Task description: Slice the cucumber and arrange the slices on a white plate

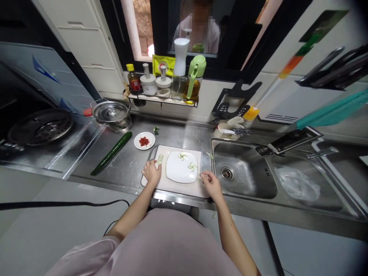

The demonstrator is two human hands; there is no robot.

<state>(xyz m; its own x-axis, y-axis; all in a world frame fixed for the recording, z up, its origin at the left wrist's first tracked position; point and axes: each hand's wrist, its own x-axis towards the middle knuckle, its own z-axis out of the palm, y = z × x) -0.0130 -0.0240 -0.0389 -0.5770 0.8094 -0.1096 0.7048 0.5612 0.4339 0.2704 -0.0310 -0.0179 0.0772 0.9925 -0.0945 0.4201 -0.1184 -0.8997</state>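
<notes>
- The left hand [151, 172] rests on the left side of the cutting board [178, 188]. Its fingers are bent down. I cannot tell if they pinch anything.
- A few cucumber slices [160, 159] lie on the board just past the left fingertips, a bit to the right.
- The right hand [211, 184] lies on the right edge of the board, fingers curled. I cannot tell if it grips the edge or just rests there.
- A white square plate [181, 166] sits on the board, between the two hands.
- The long cucumber [112, 153] lies on the desk [126, 168], well off to the left of the left hand. A small dish of red bits [144, 141] sits beyond that hand.
- The sink [244, 180] is just right of the right hand.
- I think the work is at the slices and the plate: a little is cut, and the plate has no food on it.
- To pick up the slices, the left fingers need a soft pinch, since they look thin and slippery. The right hand could hold the board steady.
</notes>
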